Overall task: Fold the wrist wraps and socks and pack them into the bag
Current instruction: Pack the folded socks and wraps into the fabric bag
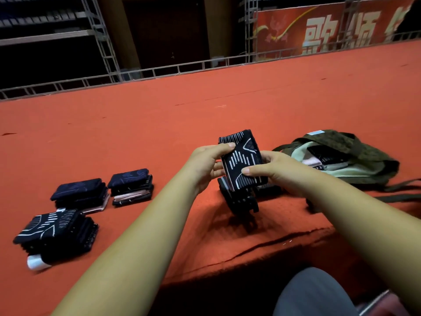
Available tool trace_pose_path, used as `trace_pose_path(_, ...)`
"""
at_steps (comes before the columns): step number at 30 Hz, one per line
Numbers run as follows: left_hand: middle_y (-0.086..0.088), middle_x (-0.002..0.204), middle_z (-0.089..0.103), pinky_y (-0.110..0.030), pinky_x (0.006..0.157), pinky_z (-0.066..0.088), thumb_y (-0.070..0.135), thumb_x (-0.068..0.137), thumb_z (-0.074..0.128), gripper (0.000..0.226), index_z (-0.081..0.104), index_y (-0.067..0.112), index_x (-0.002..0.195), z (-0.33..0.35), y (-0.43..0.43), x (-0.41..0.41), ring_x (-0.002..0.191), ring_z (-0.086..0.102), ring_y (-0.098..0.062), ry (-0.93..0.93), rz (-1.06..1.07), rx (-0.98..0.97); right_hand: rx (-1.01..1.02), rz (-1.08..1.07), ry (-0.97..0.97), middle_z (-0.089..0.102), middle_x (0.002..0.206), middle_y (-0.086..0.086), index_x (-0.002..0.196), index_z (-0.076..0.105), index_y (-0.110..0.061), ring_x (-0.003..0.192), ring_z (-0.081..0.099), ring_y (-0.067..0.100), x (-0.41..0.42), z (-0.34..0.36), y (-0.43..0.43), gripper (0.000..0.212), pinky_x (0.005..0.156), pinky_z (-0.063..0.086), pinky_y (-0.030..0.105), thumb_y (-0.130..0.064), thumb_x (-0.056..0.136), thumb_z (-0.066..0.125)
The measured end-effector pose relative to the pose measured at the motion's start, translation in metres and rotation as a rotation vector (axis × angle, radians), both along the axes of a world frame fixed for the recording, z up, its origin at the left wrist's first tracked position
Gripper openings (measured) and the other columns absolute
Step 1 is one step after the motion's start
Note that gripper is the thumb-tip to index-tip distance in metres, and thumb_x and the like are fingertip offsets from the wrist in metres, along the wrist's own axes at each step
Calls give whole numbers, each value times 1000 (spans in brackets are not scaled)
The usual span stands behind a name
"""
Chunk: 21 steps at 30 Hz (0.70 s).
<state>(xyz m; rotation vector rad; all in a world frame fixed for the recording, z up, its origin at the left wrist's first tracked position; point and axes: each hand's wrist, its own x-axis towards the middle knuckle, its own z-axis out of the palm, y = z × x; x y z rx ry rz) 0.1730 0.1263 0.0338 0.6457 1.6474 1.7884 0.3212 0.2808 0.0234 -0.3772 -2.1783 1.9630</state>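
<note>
A folded black sock bundle with white line patterns (241, 159) is held above the red carpet between both hands. My left hand (205, 165) grips its left edge, thumb on top. My right hand (276, 171) grips its right side, thumb pressed on the front. Below the bundle lies a black strappy piece (239, 198); I cannot tell exactly what it is. The dark green bag (355, 153) lies open to the right, with folded black and pale items inside. Three stacks of folded dark socks (82, 195) (132, 187) (57, 233) sit at the left.
The red carpeted platform (205, 110) stretches far back to a metal railing (159, 69). Its front edge (250, 254) drops off near my grey-clad knee (312, 293). The bag's straps (401, 188) trail to the right. A red banner (319, 30) hangs behind.
</note>
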Motion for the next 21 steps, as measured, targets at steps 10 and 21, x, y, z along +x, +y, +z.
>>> trace_pose_path(10,-12,109,80,-46,94,62,32,94,80,48,68,-1,127,-5,123,64,98,77,-32,35,-240,-27,15,-301,29,82,107,12,117,75,-10,97,80,27,86,4,100,22,83,62,35,-17,97,72)
trace_pose_path(21,-2,109,65,-33,94,50,35,98,68,21,79,18,94,-8,260,94,108,61,-18,1208,-265,-229,-89,-751,60,81,97,18,103,79,-6,74,76,29,174,-43,230,21,65,60,38,-24,93,74)
